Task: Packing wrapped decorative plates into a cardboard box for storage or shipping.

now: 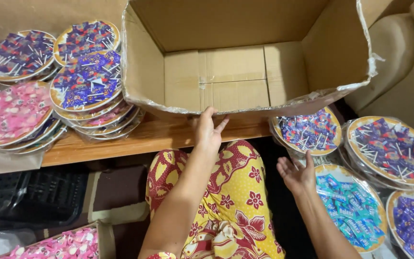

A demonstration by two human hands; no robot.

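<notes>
the left hand [209, 130] had its grip on the near rim of the open cardboard box [216, 91], fingers over the plastic-wrapped edge. the right hand [297, 173] hung open, palm up, holding nothing, just beside a round wrapped tray of blue candies [353, 208] and below a tray of purple candies [308, 130]. the box lay tipped on the wooden table [120, 141], its inside bare. to its left lay stacks of purple trays [87, 81] and a pink tray [14, 112]; more purple trays [393, 149] sat at far right.
</notes>
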